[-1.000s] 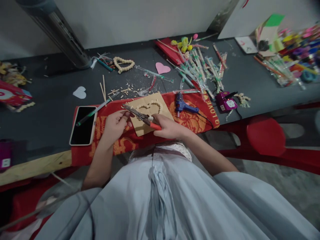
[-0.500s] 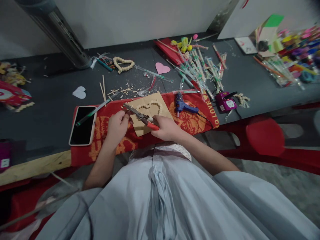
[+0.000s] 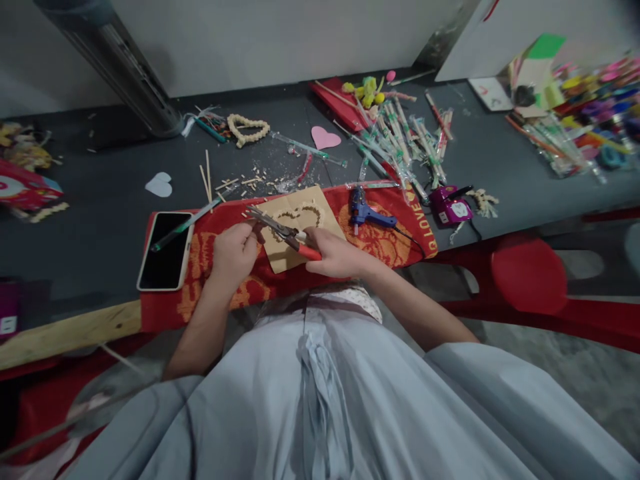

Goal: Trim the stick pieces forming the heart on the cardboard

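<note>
My right hand [image 3: 333,253] grips pliers [image 3: 286,233] with red-orange and whitish handles. Their jaws point up and left and look slightly parted. Beside the jaws my left hand [image 3: 234,252] is closed in a pinch; what it holds, perhaps a thin stick, is too small to make out. Beneath both hands a sheet of brown cardboard [image 3: 285,260] lies on a red towel [image 3: 200,273] with orange patterns. A heart outline made of short stick pieces [image 3: 314,212] sits on the cardboard, partly covered by the pliers and fingers.
A blue glue gun [image 3: 373,215] lies right of the cardboard, its cable running right. A phone [image 3: 163,257] with a green-tipped wrapper across it is at left. Cut stick bits [image 3: 255,180], a finished stick heart [image 3: 247,130], a pink paper heart [image 3: 325,137] and wrapped chopsticks [image 3: 397,137] lie behind.
The plier jaws look a little wider apart than before. Both hands stay in nearly the same place, the right one shifted very slightly to the right.
</note>
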Demonstrator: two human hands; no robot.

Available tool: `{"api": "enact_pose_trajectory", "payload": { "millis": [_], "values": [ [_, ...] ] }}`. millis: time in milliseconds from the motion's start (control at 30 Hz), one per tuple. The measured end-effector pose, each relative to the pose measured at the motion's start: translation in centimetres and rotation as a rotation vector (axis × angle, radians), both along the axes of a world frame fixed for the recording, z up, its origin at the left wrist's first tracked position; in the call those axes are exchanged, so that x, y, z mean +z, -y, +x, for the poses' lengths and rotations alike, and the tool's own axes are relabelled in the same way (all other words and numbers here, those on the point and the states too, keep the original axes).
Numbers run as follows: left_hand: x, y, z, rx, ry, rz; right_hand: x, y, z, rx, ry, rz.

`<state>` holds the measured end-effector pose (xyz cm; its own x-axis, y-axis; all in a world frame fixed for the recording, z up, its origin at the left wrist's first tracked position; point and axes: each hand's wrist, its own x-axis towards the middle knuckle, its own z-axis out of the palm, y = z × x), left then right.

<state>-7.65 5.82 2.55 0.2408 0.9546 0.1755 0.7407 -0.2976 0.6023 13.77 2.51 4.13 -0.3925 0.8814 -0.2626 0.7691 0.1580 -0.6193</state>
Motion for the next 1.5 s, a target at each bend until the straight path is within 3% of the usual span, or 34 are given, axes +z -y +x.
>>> {"api": "enact_pose_trajectory", "payload": {
  "millis": [400,567,800,933,1267,1500],
  "values": [
    [-0.3,0.0,0.4,0.023,-0.028,0.022,-0.1,0.9,-1.3,-0.122,0.162,0.021],
    [-0.1,-0.1,0.2,0.057,-0.014,0.022,-0.3,0.7,-0.9,-0.078,0.071,0.027],
    [0.4,-0.2,-0.4,-0.040,0.444,-0.354,-0.3,-0.1,0.4,0.060,-0.032,0.023],
    [0.3,-0.2,-0.3,-0.063,0.534,-0.453,0.0,-0.1,0.2,0.042,0.010,0.025],
    [-0.1,-0.3,-0.1,-0.031,0.398,-0.382,0.2,0.8,-0.9,-0.045,0.183,-0.001],
    [-0.9,0.0,0.3,0.013,-0.088,0.055,0.3,0.6,-0.9,-0.039,0.187,-0.059]
  ]
}}
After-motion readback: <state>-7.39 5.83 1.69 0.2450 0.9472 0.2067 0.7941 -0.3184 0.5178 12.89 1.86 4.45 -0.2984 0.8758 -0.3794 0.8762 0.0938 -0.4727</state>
